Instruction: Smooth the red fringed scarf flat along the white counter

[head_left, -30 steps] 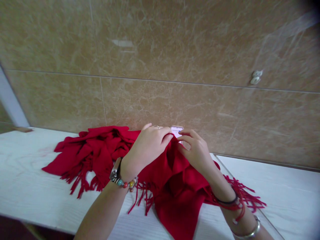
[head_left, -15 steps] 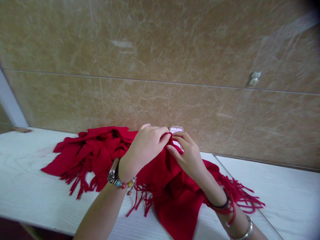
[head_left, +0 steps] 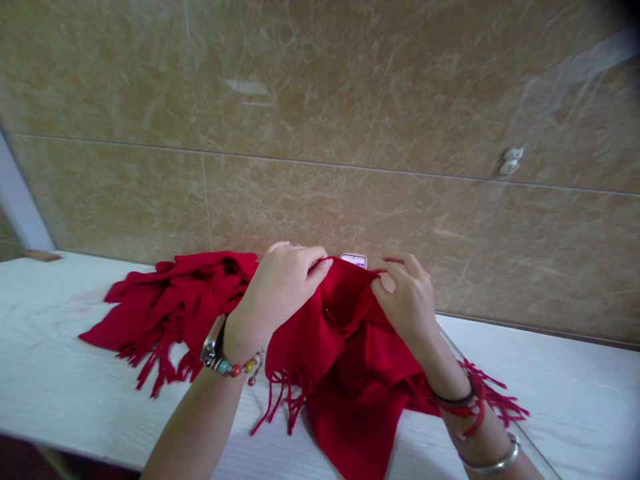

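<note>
A red fringed scarf point(head_left: 345, 333) lies rumpled across the white tabletop, with one corner hanging toward me. My left hand point(head_left: 285, 280) pinches its upper edge between thumb and fingers. To the right, my right hand point(head_left: 407, 297) grips the same edge, and the cloth stretches between the two hands. Left of my left hand, bunched red fabric point(head_left: 185, 300) with tassels rests on the table; my wrist hides whether it joins the held part. Behind the raised edge, only the top of a phone point(head_left: 354, 260) shows.
The white wood-grain table point(head_left: 60, 380) runs up against a brown marble-tiled wall point(head_left: 300, 100). A small white figurine point(head_left: 512, 161) is on the wall at the right. A flat brown piece point(head_left: 41, 255) sits at the table's far left. A seam crosses the table on the right.
My hands have moved apart, the right one to the right and the left slightly left. The scarf's edge between them is now spread, covering more of the phone.
</note>
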A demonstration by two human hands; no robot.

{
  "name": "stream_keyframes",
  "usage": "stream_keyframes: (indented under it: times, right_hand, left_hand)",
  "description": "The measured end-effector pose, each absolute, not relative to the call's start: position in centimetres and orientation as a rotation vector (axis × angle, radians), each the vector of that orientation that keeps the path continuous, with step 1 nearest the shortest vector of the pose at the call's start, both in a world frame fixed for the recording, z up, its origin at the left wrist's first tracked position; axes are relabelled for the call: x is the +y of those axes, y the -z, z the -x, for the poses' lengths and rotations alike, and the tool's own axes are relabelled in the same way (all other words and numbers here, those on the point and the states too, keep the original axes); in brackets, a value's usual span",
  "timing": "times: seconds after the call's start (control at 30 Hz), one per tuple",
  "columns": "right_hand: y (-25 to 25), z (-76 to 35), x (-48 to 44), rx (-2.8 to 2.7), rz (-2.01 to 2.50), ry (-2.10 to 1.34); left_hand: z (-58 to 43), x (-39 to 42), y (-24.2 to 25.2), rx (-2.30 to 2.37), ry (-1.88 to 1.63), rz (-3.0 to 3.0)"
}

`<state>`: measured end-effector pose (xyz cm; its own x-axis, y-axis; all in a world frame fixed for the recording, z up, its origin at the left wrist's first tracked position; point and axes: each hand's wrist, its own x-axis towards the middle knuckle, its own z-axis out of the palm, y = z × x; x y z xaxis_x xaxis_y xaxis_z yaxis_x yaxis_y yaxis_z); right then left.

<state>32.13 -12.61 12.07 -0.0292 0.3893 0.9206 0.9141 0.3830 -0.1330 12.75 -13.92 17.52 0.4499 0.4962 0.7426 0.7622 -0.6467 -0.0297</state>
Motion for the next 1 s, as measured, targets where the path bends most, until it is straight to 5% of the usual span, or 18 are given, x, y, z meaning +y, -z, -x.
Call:
stream_keyframes:
  times: [0.3,0.57,0.83,1.0]
  right_hand:
    - [-8.9,-32.9,-8.8,-1.742,1.372,0.386]
    - [-12.3,-36.0,-10.1,-1.507,1.257,0.491]
    - [-12.8,-33.5,-11.3,-1.995,1.152,-0.204]
    - [-11.9,-33.6,-10.4,-1.939,1.284,0.057]
  left_hand:
    - [-13.3,-14.9,-17.8,-0.910,0.968,2.468]
    - [-11.1,-14.1,-18.4,-1.181,0.962,2.228]
    - [-12.0,-10.9,-15.6,-1.266,0.576,2.716]
    - [-14.9,-10.4,-14.8,-1.124,0.760,2.921]
